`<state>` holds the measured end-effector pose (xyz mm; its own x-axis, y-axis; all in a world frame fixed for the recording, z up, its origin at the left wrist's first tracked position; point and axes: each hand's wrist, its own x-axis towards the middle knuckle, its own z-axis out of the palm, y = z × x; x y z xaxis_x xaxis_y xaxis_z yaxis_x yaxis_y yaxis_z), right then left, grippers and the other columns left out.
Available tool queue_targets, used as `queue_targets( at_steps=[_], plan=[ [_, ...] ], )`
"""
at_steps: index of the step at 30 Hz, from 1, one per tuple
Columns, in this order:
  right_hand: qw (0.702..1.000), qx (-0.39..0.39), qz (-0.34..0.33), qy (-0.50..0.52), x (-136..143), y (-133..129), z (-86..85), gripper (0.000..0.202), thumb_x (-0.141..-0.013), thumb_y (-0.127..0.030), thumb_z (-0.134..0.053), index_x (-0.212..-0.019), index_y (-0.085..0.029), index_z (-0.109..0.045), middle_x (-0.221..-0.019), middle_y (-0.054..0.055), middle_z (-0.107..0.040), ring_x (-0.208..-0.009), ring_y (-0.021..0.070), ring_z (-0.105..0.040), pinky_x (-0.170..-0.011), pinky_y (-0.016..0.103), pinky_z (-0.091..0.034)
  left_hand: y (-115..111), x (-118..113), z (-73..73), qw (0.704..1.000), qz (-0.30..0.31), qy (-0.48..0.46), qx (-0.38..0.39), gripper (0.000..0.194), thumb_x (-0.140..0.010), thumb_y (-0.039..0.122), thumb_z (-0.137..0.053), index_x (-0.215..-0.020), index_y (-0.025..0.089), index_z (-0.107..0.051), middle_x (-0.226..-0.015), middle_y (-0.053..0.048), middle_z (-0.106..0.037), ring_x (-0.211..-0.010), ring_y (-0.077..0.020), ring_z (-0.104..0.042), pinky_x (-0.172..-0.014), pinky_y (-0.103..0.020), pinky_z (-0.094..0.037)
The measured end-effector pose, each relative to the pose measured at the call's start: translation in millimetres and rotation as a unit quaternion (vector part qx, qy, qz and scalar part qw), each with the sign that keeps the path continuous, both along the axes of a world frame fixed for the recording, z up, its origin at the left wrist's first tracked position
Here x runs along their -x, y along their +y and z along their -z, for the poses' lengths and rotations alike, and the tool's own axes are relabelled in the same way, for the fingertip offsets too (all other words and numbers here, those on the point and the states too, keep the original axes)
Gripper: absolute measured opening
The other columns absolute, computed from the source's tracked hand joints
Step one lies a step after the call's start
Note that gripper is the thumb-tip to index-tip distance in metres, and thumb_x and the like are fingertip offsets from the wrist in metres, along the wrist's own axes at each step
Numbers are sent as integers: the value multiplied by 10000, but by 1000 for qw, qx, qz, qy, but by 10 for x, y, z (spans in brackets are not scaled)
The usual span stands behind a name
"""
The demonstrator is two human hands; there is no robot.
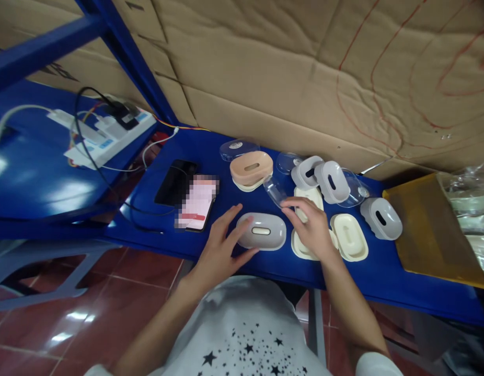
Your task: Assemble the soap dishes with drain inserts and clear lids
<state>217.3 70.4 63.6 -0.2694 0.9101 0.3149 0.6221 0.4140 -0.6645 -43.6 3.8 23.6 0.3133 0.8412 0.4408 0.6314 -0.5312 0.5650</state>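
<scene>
My left hand [222,245] has its fingers spread, with fingertips at the left end of a grey oval dish [271,237] that has a slot in its middle. A clear oval lid [274,191] is tilted up between the thumb and fingers of my right hand [310,224]. Cream trays [348,237] lie beneath and beside my right hand. Behind the grey dish, a peach oval piece [251,167] rests on a cream one. Grey oval pieces [332,181] are grouped behind my right hand, and another grey piece [382,218] sits farther right.
Two phones [197,203] lie left of the dishes, the nearer one lit. A power strip [116,141] with cables is at the far left. More clear lids [239,149] lie at the back. A cardboard box [430,224] with bagged pieces stands on the right.
</scene>
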Motion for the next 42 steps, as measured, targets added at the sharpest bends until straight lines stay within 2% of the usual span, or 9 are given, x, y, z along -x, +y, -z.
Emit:
queue_targets(
  at_steps=[4, 8, 11, 14, 18, 21, 23, 29, 42],
  plan=[
    [929, 142, 9, 342, 95, -482, -88, 175, -1069, -463, -690, -1080, -289, -696, -1031, 23, -827, -979, 217, -799, -905, 383, -634, 115, -107, -134, 997, 13, -64, -37, 946, -977, 335, -834, -1737, 345, -271, -1801, -174, -271, -1645, -394, -384, -1273, -587, -490],
    [859, 209, 8, 468, 216, -789, 57, 212, -1053, -487, -709, -1000, -291, -645, -970, 9, -820, -942, 213, -810, -840, 364, -655, 219, -139, -220, 996, 44, -62, -48, 761, -1004, 264, -794, -1661, 339, -418, -1729, -149, -402, -1588, -351, -473, -1254, -557, -523],
    [890, 211, 48, 402, 186, -908, 161, 147, -1077, -428, -679, -1147, -298, -684, -1031, 30, -831, -1013, 222, -811, -940, 401, -651, 224, -69, -219, 997, 58, -35, -36, 667, -1013, 248, -779, -1608, 336, -491, -1705, -137, -442, -1554, -341, -510, -1237, -560, -538],
    [954, 149, 113, 233, 101, -962, 218, 414, -1067, -386, -699, -1468, -324, -620, -1310, 79, -792, -1212, 251, -765, -1069, 455, -619, 178, 19, -167, 998, 53, -8, -22, 652, -1015, 249, -780, -1601, 330, -506, -1690, -137, -474, -1529, -343, -535, -1229, -579, -538],
    [995, 53, 79, 38, 44, -921, 266, 677, -1084, -343, -665, -1705, -367, -395, -1717, 104, -499, -1547, 307, -539, -1229, 539, -529, 103, 68, -49, 999, 43, 15, -10, 650, -1019, 254, -775, -1605, 306, -498, -1675, -155, -493, -1518, -349, -540, -1209, -589, -552],
    [997, 15, -20, -73, 47, -851, 309, 672, -1109, -301, -616, -1724, -408, -368, -1815, 67, -332, -1659, 318, -373, -1286, 570, -467, 64, 56, 39, 998, 48, 27, 2, 612, -1029, 274, -764, -1587, 287, -514, -1662, -157, -508, -1536, -352, -516, -1204, -591, -559],
    [991, -10, -50, -122, 51, -817, 343, 698, -1107, -301, -621, -1738, -404, -342, -1814, 69, -335, -1668, 322, -352, -1291, 582, -457, 49, 46, 84, 998, 53, 32, 7, 606, -1035, 300, -758, -1589, 297, -509, -1655, -152, -516, -1548, -357, -501, -1197, -604, -565],
    [980, -57, -44, -188, 33, -820, 434, 746, -1092, -330, -654, -1754, -366, -312, -1735, 90, -480, -1652, 322, -375, -1266, 583, -480, 51, 78, 146, 996, 68, 44, 25, 617, -1048, 328, -736, -1610, 316, -485, -1685, -146, -490, -1572, -366, -479, -1200, -627, -563],
    [981, -69, -34, -177, 12, -893, 573, 673, -1082, -277, -674, -1698, -409, -436, -1705, 58, -526, -1635, 317, -414, -1257, 556, -514, 11, 85, 149, 995, 72, 73, 4, 637, -1023, 261, -768, -1605, 316, -514, -1702, -150, -486, -1598, -355, -473, -1191, -600, -579]
  ],
)
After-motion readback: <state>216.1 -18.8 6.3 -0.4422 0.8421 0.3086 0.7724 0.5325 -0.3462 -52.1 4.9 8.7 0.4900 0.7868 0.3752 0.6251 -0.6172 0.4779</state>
